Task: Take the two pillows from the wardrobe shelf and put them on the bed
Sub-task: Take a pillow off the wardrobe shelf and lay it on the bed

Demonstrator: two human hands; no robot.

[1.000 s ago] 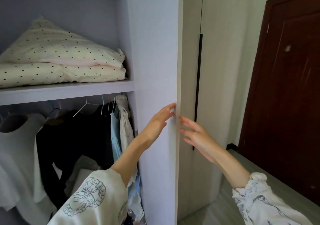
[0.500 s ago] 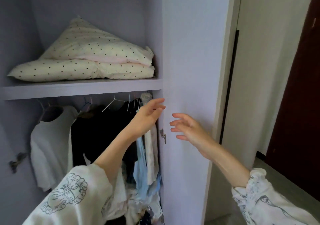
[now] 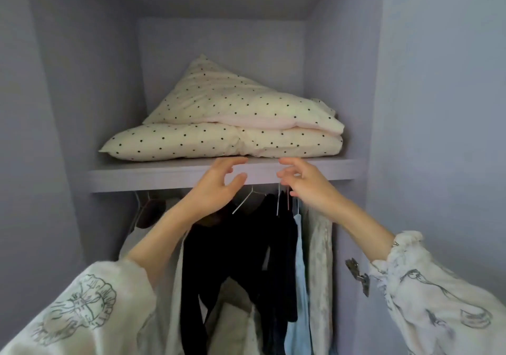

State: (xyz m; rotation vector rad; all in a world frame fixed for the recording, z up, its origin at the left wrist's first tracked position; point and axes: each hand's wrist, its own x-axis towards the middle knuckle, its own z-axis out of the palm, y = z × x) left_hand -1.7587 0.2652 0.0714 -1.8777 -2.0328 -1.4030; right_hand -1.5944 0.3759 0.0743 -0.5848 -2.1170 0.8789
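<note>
Bed out of view. Hanging clothes [image 3: 246, 258] partly hidden behind forearms; hangers' rail not discernible under shelf [image 3: 153, 175]. Two dotted cream pillows stacked on shelf: upper pillow [image 3: 232, 100] tilted, rear corner raised against back wall; lower pillow [image 3: 191, 142] flat. Left hand [image 3: 219, 187] and right hand [image 3: 304, 183] raised at shelf front edge, fingers spread, empty, just below lower pillow, not touching.

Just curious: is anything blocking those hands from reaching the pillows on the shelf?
Nothing visible. The left hand and right hand are open at the shelf edge, just below the two stacked pillows.
</note>
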